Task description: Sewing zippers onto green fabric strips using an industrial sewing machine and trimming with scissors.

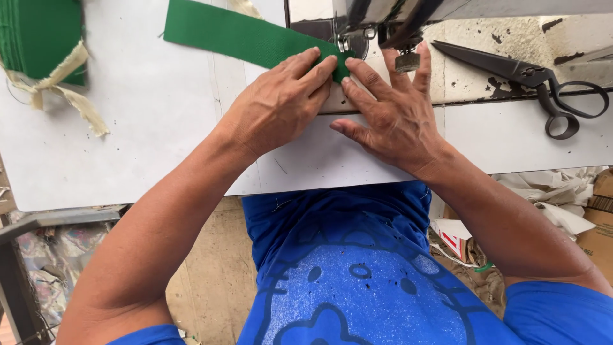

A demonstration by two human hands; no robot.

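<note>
Your blue shirt (pixel 357 275) sits below; your left hand (pixel 281 102) and right hand (pixel 393 115), fingers flat and spread, pin the green strip (pixel 236 35) to the table (pixel 140 128), steadying its end under the sewing machine's needle (pixel 348 38).

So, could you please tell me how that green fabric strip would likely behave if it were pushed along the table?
The green fabric strip lies flat and thin, so it probably slides lightly yet buckles if pushed endwise. Both the left hand and right hand press it down, suggesting it shifts easily.
</note>
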